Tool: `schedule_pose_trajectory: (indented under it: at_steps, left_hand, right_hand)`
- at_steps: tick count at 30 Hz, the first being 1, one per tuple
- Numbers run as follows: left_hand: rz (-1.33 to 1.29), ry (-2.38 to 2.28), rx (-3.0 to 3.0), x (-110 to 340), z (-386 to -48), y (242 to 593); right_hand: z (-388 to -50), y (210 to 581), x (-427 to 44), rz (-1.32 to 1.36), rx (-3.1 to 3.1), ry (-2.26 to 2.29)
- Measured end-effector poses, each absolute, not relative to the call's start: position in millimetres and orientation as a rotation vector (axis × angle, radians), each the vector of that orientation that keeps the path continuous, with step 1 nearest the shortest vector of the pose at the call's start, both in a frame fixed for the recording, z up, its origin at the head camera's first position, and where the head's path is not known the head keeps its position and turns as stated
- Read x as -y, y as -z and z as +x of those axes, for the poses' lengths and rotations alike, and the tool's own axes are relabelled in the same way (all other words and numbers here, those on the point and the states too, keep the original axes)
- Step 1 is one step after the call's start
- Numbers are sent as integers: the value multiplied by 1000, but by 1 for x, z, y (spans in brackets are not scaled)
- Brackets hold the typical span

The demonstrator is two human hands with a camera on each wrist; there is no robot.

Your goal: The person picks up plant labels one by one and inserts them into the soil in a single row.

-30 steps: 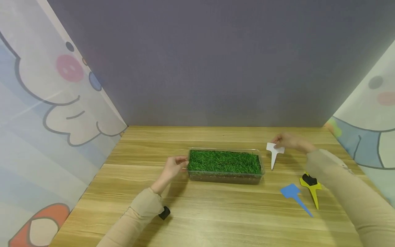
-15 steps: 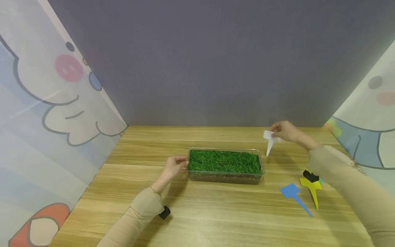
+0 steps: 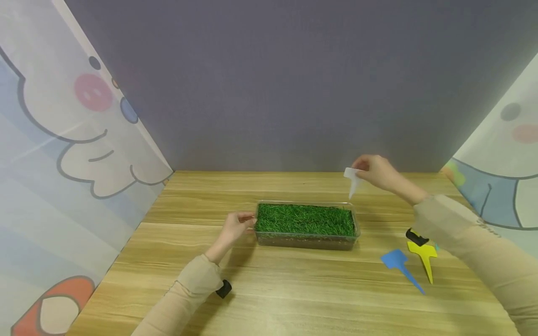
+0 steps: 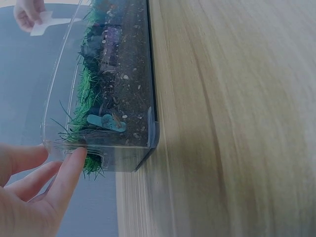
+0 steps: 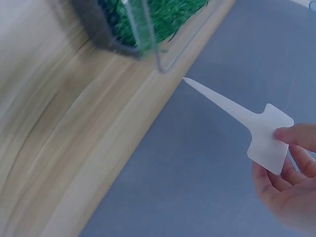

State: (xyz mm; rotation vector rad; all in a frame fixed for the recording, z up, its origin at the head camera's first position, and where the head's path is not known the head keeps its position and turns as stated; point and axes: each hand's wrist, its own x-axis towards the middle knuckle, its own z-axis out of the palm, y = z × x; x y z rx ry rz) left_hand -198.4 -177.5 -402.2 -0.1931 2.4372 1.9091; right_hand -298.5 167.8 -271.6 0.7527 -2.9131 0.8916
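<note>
A clear rectangular tub [image 3: 307,241] of green grass [image 3: 304,220] over dark soil stands on the table. At its left end my left hand [image 3: 233,229] touches the end wall with thumb and fingertips, also visible in the left wrist view [image 4: 42,190]. My right hand [image 3: 378,173] pinches a white T-shaped marker [image 3: 352,176] by its wide head, above the tub's back right corner. In the right wrist view the marker [image 5: 269,138] lies between thumb and fingers, its pointed stem [image 5: 217,98] directed toward the tub and touching nothing visible.
Right of the tub, a blue marker [image 3: 395,259] and a yellow marker [image 3: 425,251] lie on the wooden table [image 3: 294,289]. Black pieces show by both wrists, one [image 3: 224,289] left and one [image 3: 417,237] right. A grey panel [image 3: 294,93] rises behind the table.
My right hand has carried the white marker away from the table's right part, up and then left toward the tub's back right corner. The left hand and tub have stayed in place.
</note>
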Motion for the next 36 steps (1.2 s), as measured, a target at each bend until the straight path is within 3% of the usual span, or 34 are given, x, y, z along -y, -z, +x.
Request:
schedule_pose_trajectory:
  at_steps: [36]
  left_hand:
    - [-205,-1957,-2375,183,-199,405]
  right_hand:
    - [-271,283,-57,1081,2876,-1030]
